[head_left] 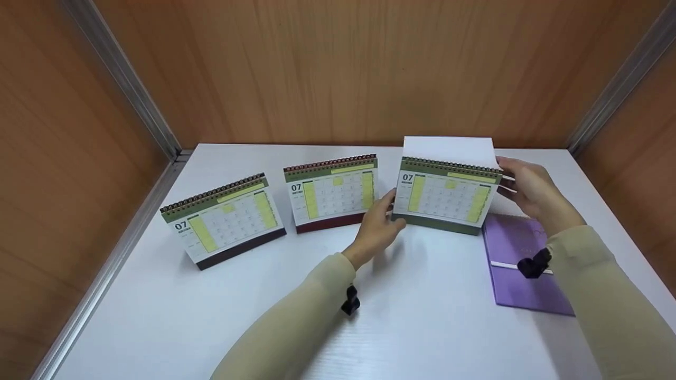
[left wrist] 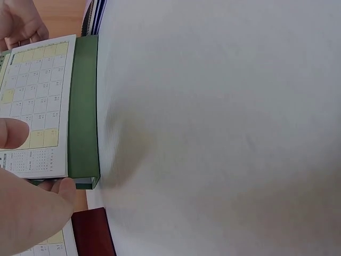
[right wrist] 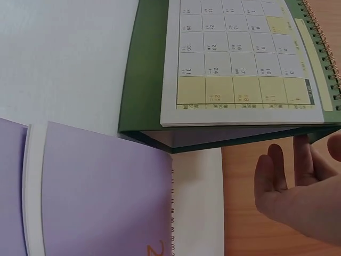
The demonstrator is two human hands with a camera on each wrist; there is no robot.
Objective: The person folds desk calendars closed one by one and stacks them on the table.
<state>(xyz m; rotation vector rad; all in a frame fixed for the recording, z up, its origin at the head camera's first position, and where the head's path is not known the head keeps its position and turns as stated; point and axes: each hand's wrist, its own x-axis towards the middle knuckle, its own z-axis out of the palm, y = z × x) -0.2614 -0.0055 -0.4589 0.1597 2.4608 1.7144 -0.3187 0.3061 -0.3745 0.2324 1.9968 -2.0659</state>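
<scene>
A desk calendar with green borders (head_left: 448,196) stands on the table, its page marked 07, with a white sheet (head_left: 449,149) standing up behind its spiral. My left hand (head_left: 374,232) holds the lower left edge; in the left wrist view its thumb (left wrist: 13,133) is in front of the page. At the upper right edge, my right hand (head_left: 533,192) grips the calendar near the spiral, its fingers (right wrist: 303,160) at the side in the right wrist view. Some fingertips are hidden behind the calendar.
To the left stand a dark-red-based calendar (head_left: 335,195) and a dark-based calendar (head_left: 227,224), both showing 07. A purple notebook (head_left: 520,285) with a white band lies under the right forearm. Wooden panels (head_left: 338,74) wall the white table (head_left: 174,322).
</scene>
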